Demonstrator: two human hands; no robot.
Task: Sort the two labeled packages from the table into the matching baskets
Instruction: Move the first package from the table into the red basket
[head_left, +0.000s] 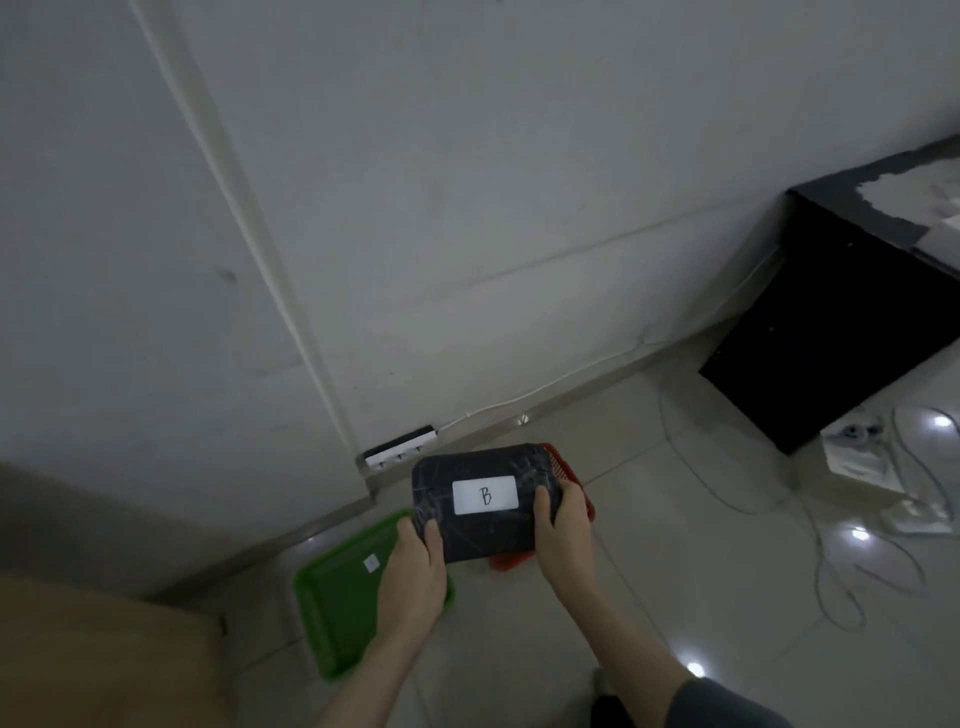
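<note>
A dark wrapped package with a white label reading "B" is held over the floor. My left hand grips its left edge and my right hand grips its right edge. The package hovers above a red basket, which it mostly hides. A green basket lies on the floor to the left, with a small white label inside; my left hand covers part of its right side.
A wooden table corner fills the lower left. A black cabinet stands at the right. White cables and a power strip lie along the wall and floor.
</note>
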